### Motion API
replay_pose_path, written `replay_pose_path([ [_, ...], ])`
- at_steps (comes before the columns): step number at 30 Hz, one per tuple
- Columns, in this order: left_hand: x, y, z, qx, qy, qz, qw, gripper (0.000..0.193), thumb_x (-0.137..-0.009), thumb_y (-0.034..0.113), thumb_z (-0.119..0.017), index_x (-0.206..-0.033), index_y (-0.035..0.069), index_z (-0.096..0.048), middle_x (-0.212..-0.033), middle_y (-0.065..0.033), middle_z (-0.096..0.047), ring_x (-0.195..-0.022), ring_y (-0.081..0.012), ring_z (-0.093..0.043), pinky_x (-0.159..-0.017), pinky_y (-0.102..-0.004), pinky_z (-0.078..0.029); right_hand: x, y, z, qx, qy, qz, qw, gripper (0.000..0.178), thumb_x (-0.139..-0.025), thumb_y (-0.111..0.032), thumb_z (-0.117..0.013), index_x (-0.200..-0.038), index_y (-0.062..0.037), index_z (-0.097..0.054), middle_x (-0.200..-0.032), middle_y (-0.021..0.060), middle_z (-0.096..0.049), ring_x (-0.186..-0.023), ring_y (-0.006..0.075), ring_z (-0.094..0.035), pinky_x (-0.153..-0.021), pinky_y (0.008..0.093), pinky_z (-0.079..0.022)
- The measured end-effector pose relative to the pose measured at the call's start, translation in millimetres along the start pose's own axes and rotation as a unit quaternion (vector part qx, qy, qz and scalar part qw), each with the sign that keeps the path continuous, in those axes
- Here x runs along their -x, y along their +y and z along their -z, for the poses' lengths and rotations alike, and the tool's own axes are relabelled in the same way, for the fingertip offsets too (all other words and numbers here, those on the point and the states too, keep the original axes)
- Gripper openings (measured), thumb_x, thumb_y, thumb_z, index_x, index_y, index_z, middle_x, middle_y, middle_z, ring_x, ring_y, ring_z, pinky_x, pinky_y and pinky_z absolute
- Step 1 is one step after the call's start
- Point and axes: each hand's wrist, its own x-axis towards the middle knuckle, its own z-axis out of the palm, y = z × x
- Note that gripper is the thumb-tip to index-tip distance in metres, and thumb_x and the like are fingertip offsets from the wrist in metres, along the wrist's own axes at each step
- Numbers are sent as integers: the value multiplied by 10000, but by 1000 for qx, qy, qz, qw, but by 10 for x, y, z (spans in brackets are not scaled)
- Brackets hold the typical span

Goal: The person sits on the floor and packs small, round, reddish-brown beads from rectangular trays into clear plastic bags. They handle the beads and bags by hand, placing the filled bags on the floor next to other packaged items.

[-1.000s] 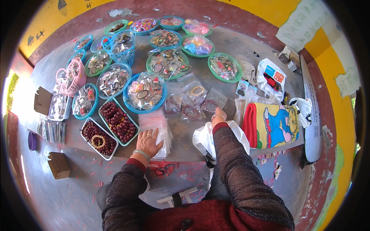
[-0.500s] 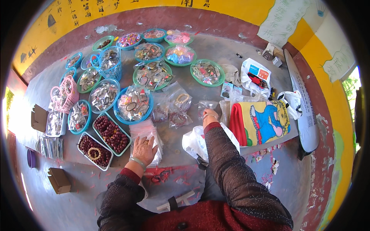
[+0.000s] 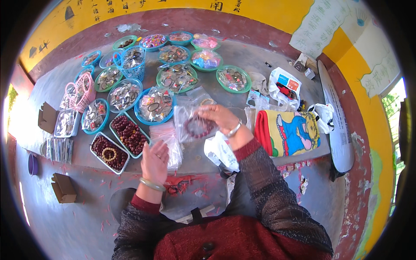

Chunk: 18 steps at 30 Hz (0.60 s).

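Observation:
Between the thumb and fingers of my right hand is a small transparent bag with a dark red bead bracelet in it, held above the table's middle. My left hand is raised with fingers stretched and nothing in it, a bangle on its wrist. Just beyond it lies a stack of transparent plastic bags. To its left, two trays hold dark red bead bracelets; a pale bead bracelet lies on top in the nearer one. Behind the held bag, another bagged bracelet is partly hidden.
Blue and green baskets of bagged trinkets fill the far left and middle. A pink basket stands left. On the right are a white plastic bag, a folded colourful towel and a stuffed carrier bag. Cardboard boxes sit at left.
My right hand has come left from beside the towel and now holds up a bagged bracelet. My left hand has lifted off the stack of bags and drawn slightly back.

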Motion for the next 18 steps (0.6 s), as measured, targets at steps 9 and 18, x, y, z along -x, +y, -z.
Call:
replay_pose_path([
  [9, 403, -338, -137, 196, -236, 145, 941, 795, -795, 636, -332, -1318, 45, -230, -1307, -161, -347, -1184, -352, -356, -983, -534, -256, 261, 500, -271, -136, -32, -115, 983, 203, -834, -163, -556, -943, 3, -598, -911, 61, -608, -872, 137, -560, -774, 256, -435],
  [18, 255, -185, -53, 166, -244, 27, 955, 527, -824, 406, -476, -1222, 76, -373, -1251, -136, -411, -1162, -323, -396, -972, -502, -298, 204, 446, -430, -140, 34, -95, 985, 236, -800, -132, -610, -968, 26, -562, -881, 72, -600, -789, 142, -587, -680, 267, -480],
])
